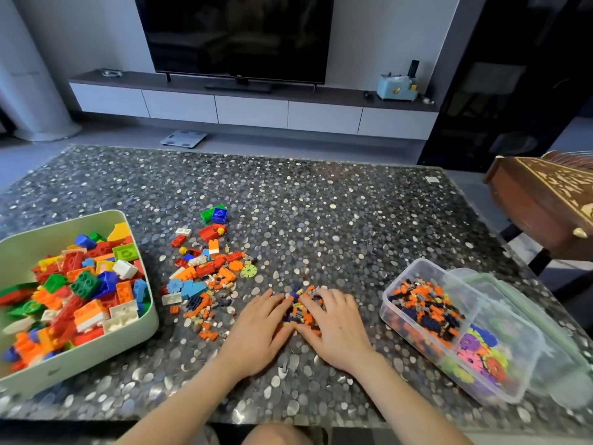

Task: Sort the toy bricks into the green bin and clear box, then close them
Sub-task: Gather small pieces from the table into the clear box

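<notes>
A pale green bin (96, 358) at the left holds many large colourful bricks. At the right stands a clear box (508, 311) with tiny orange and dark bricks in one part and flower-shaped discs in the other. Loose mixed bricks (205, 277) lie scattered between the bin and my hands. My left hand (260, 322) and my right hand (333, 322) rest on the table side by side, fingers cupped around a small heap of tiny bricks (301, 308) between them. Part of that heap is hidden under my fingers.
The clear box's lid (564, 354), edged in green, lies beside the box at the table's right edge. A carved wooden piece of furniture (542, 200) stands off the right corner. The pebble-patterned table (321, 203) stretches far ahead; a TV unit stands beyond it.
</notes>
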